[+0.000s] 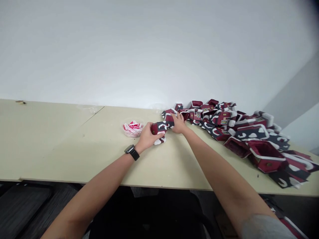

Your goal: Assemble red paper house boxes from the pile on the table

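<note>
Head view: the left hand (147,136) curls, thumb against fingers, around a maroon house-shaped piece (155,128) with a dark roof and white, fluffy-looking trim. The right hand (178,124), fingers partly spread, meets its far end; whether it pinches there, I cannot tell. Left of the left hand, a round basket (132,134) holds red-and-white pieces; right of the right hand, similar houses (224,118) heap up, their yellowish patches too small to read.

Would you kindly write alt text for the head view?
A left hand holds a maroon and black box on a pale table, the right hand close beside it; a filled bowl stands left, similar boxes are heaped right.
</note>
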Motion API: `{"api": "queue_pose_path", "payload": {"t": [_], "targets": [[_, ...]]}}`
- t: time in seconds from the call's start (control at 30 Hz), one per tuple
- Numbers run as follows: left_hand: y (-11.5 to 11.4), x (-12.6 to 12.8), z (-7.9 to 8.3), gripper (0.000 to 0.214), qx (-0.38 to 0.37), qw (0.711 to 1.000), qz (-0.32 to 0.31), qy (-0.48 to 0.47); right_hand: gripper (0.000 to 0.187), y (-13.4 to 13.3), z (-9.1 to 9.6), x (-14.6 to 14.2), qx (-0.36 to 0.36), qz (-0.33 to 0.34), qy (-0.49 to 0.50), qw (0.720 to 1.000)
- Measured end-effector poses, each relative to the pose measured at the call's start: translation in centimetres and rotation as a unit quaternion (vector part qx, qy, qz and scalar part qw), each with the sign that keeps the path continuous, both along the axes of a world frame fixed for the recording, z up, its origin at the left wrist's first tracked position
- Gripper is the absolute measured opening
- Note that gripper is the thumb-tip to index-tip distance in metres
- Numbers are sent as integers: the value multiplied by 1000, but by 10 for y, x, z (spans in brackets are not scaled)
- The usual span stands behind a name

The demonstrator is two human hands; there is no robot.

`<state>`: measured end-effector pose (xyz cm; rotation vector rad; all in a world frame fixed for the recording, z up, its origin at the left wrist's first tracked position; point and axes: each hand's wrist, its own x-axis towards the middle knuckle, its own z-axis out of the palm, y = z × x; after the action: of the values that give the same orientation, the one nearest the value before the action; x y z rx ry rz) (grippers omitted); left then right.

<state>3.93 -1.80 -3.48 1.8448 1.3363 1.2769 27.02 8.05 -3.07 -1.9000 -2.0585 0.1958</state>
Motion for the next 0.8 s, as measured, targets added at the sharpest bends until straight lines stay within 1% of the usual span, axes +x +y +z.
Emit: {"api": "queue_pose_path", "payload": {"t": [0.07, 0.13, 0.2, 0.27, 0.33, 0.47, 0.53, 0.6, 0.7, 0.8], "targets": [[0, -1, 0, 56, -13, 1000, -2, 7, 111, 6, -4, 3, -8, 11, -26, 1000], [0, -2, 0, 57, -22, 1000, -7, 2, 107, 9, -7, 7, 20, 29, -49, 998], [0, -3, -1, 64, -22, 999, -20, -14, 103, 11, -9, 13, 43, 49, -70, 995], [1, -3, -1, 71, -16, 999, -33, -23, 98, 13, -9, 19, 52, 71, -87, 992], [0, -2, -2, 71, -8, 999, -42, -19, 92, 14, -9, 25, 63, 94, -96, 989], [0, -1, -3, 69, -2, 999, -45, -13, 75, 13, -9, 34, 114, 141, -93, 979], [0, -1, -4, 71, -4, 999, -46, -13, 65, 10, -7, 36, 143, 162, -79, 973], [0, -1, -5, 70, -4, 999, -52, -13, 58, 6, -4, 36, 165, 179, -61, 968], [1, -1, -6, 73, 3, 999, -49, -8, 57, 1, 1, 31, 168, 163, -37, 971], [4, -3, -8, 77, 23, 999, -44, 4, 57, 2, 8, 26, 143, 113, 9, 983]]}}
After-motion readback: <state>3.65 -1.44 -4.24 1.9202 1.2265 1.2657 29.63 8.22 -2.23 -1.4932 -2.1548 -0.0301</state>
